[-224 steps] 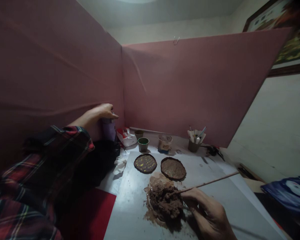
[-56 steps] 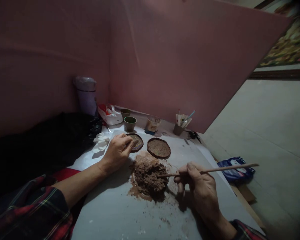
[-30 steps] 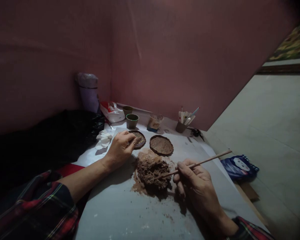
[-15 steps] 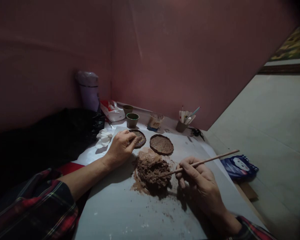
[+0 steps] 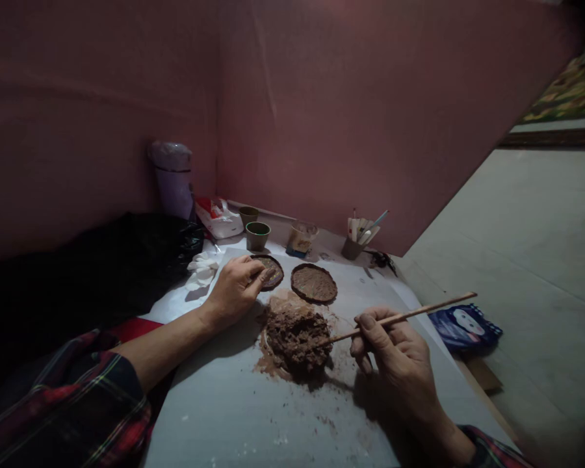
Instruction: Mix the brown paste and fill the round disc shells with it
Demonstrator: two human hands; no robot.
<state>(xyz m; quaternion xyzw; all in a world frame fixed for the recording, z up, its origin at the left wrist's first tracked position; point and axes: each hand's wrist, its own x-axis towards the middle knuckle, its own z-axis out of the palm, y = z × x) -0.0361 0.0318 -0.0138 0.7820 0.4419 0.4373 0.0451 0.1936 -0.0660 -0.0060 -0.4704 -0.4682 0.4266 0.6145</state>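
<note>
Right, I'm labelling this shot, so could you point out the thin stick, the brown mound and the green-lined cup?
Thin stick [image 5: 433, 307]: head view, shaft near its raised end.
Brown mound [image 5: 297, 337]: head view, lumpy middle.
Green-lined cup [image 5: 257, 242]: head view, outer wall.

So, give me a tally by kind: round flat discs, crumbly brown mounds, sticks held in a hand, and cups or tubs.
Round flat discs: 2
Crumbly brown mound: 1
Stick in right hand: 1
Cups or tubs: 4
Total: 8
</note>
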